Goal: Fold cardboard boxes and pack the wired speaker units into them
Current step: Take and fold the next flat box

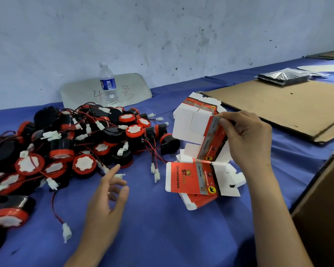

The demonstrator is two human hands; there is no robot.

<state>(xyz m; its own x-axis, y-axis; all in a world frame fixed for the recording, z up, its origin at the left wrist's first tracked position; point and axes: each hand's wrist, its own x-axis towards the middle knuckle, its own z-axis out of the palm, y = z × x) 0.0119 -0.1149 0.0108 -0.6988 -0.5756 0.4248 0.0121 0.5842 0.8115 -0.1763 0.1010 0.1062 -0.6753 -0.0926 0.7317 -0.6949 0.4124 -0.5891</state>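
A heap of black and red wired speaker units point(81, 145) with white connectors covers the left of the blue table. Flat red and white box blanks point(193, 179) lie in a loose stack to its right. My right hand point(247, 139) pinches the top edge of one box blank point(206, 139) and holds it lifted and tilted above the stack. Over the table in front of the heap, my left hand point(108, 191) hovers with relaxed fingers and holds nothing.
A water bottle point(108, 84) stands at the back by a grey panel point(104, 89) against the wall. A large brown cardboard sheet point(278, 105) lies at the right with a black packet point(281, 76) behind it. A brown carton point(324, 209) stands at the right edge.
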